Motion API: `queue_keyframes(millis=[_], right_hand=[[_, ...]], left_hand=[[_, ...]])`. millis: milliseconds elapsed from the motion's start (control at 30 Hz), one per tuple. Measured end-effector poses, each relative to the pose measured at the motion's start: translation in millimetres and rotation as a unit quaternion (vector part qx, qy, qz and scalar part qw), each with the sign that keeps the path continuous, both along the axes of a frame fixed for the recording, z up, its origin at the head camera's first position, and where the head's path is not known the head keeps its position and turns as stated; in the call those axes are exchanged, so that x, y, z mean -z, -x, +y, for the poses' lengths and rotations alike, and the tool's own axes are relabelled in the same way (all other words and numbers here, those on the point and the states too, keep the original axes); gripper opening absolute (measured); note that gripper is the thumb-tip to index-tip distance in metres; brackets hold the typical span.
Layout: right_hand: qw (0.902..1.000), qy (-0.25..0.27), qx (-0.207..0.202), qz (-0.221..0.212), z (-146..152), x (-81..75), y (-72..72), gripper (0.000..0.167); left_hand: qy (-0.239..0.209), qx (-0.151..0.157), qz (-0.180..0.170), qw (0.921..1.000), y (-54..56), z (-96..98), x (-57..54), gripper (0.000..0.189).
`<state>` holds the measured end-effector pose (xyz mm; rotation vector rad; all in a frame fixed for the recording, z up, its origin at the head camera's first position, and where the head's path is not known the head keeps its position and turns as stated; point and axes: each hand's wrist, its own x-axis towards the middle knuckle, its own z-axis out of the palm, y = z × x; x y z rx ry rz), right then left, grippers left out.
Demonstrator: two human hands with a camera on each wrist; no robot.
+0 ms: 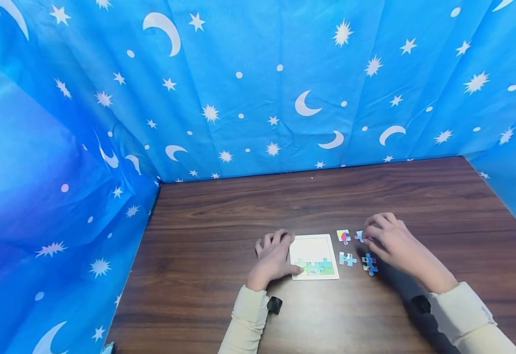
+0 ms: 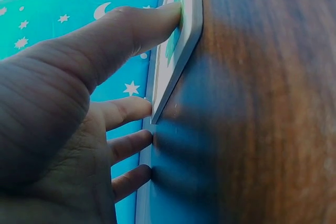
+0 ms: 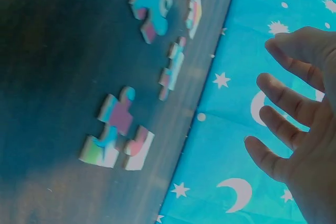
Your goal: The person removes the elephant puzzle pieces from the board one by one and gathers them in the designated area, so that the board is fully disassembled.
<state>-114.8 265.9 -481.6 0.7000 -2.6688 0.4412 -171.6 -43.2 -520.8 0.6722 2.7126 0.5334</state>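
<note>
Flanking one puzzle board (image 1: pixel 311 248): two hands (image 1: pixel 272 258) (image 1: pixel 392 244)

The square, off-white puzzle tray (image 1: pixel 312 247) holds flat, interlocked jigsaw pieces (image 1: pixel 314 269) in green and light blue. A loose, knobbed jigsaw piece (image 1: pixel 342 235) shows yellow, pink and white. White stars, crescents and dots pattern the bright-blue fabric backdrop (image 1: pixel 258 123); the dark-brown, wood-grained table (image 1: pixel 222 211) has darker streaks.
</note>
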Motion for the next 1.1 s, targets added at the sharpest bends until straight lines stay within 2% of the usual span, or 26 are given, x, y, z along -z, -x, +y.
queue_keyframes(millis=[100, 300, 433, 633, 800, 900, 1000, 1100], right_hand=[[0.9999, 0.005, 0.013, -0.01, 1, -7.9, -0.5, 0.012], [0.999, 0.042, 0.01, -0.006, -9, -15.1, 8.8, 0.012], [0.9979, 0.049, 0.011, -0.04, -27, -14.8, 12.1, 0.007], [0.9977, 0.029, -0.009, -0.061, -53, -6.5, 16.4, 0.013], [0.9926, -0.011, -0.021, -0.119, -65, 2.0, 12.4, 0.024], [0.9875, -0.041, -0.031, -0.149, -71, 8.4, 9.0, 0.026], [0.9855, -0.058, -0.035, -0.156, -76, 15.6, 6.2, 0.025], [0.9867, -0.066, -0.038, -0.144, -79, 20.3, 5.7, 0.024]], left_hand=[[0.005, 0.002, -0.002, 1.0, 0.4, -0.1, 0.0, 0.086], [0.011, 0.008, 0.002, 0.9999, 3.4, -2.0, 0.3, 0.083], [0.014, 0.008, 0.006, 0.9999, 2.9, -2.4, 2.0, 0.083], [0.019, 0.006, 0.015, 0.9997, 2.7, -1.1, 2.7, 0.083], [0.021, 0.006, 0.019, 0.9996, 3.5, 2.5, 9.4, 0.084], [0.028, 0.003, 0.013, 0.9995, 2.8, 2.8, 8.2, 0.084], [0.028, 0.003, 0.011, 0.9995, 2.2, 1.8, 3.7, 0.084], [0.027, 0.005, 0.011, 0.9996, 2.4, -0.4, 0.2, 0.084]])
